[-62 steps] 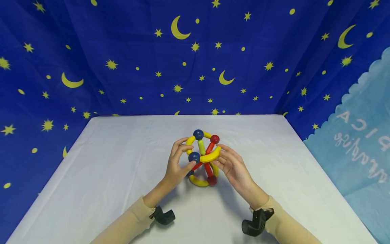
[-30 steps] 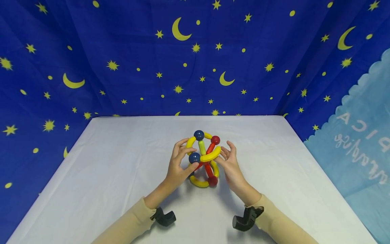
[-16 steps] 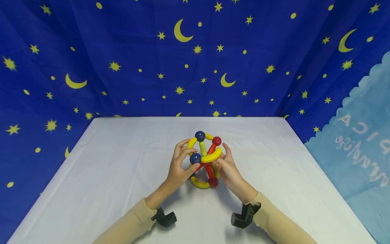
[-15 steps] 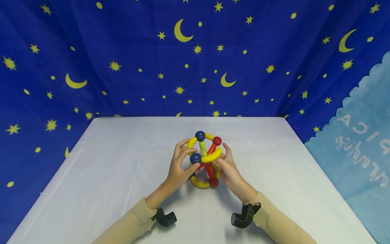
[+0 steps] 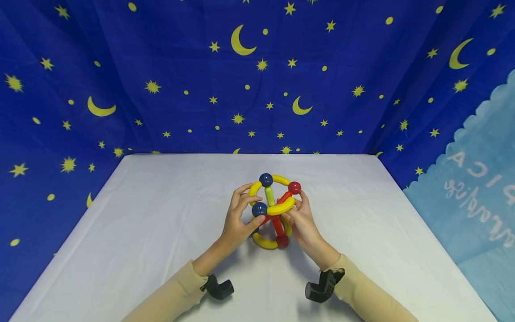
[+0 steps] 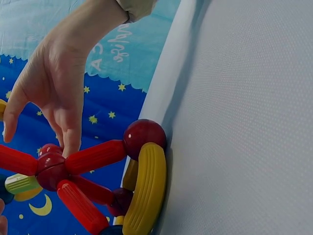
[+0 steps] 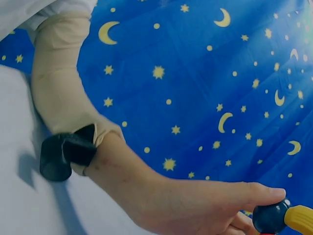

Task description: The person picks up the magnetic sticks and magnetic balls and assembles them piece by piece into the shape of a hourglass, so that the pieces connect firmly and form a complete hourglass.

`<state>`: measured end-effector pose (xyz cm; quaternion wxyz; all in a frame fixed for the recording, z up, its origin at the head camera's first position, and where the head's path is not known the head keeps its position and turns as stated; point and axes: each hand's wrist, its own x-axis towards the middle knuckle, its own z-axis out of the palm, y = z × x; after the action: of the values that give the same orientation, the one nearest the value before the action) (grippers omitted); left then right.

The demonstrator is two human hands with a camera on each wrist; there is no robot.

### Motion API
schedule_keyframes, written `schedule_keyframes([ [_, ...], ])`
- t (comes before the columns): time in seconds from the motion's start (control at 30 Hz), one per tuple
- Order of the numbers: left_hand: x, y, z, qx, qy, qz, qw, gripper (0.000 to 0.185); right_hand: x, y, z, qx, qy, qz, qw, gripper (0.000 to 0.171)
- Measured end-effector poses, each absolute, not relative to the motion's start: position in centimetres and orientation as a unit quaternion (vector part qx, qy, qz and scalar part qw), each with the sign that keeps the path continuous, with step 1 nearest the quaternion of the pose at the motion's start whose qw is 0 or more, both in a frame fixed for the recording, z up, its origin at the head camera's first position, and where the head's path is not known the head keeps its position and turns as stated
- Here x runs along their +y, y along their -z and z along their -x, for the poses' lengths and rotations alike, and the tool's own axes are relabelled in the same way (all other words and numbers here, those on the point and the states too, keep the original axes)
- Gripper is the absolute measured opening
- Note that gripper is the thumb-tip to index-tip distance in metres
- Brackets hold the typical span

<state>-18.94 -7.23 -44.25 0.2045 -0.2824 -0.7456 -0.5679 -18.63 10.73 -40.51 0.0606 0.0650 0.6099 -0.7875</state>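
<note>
A frame of magnetic balls and sticks [image 5: 278, 226] stands on the table, with red, green and curved yellow sticks joining blue and red balls. My left hand [image 5: 237, 219] pinches the near upper blue ball [image 5: 259, 209] between thumb and fingers; the right wrist view shows its thumb on top of that ball. On the right side, my right hand [image 5: 307, 228] has its bent fingers at the upper red ball [image 5: 294, 187]. Its thumb lies near the free end of a curved yellow stick [image 5: 282, 207]. In the left wrist view the central red ball [image 6: 53, 171] partly hides the ball at those fingers.
The frame stands mid-table on a white tablecloth [image 5: 177, 192]. A dark blue star-and-moon curtain [image 5: 257, 80] hangs behind and at the sides, with a light blue cloth [image 5: 483, 179] at right. Each beige sleeve carries a black wrist camera [image 5: 325, 286].
My right hand shifted in closer to the frame and its fingers reached the upper red ball. That ball and its red stick have swung to the right. The left hand keeps its hold.
</note>
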Motion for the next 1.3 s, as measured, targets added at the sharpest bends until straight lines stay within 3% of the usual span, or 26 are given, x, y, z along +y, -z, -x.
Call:
schedule_keyframes([
  [0.4,-7.1,43.9,18.8,-0.745,0.565,0.284,0.212,0.038,11.3,40.6,18.0,0.621,0.782,-0.042,0.03,0.087],
  [0.6,-7.1,44.0,18.8,-0.748,0.563,0.28,0.212,0.037,11.5,40.5,17.1,0.642,0.767,-0.021,0.005,0.078],
  [0.83,-7.2,44.1,18.9,-0.747,0.564,0.281,0.212,0.035,11.7,40.4,16.1,0.663,0.747,0.04,-0.03,0.076],
  [1.3,-7.2,44.3,19.0,-0.742,0.569,0.284,0.21,0.033,11.8,40.4,15.2,0.686,0.723,0.065,-0.053,0.071],
])
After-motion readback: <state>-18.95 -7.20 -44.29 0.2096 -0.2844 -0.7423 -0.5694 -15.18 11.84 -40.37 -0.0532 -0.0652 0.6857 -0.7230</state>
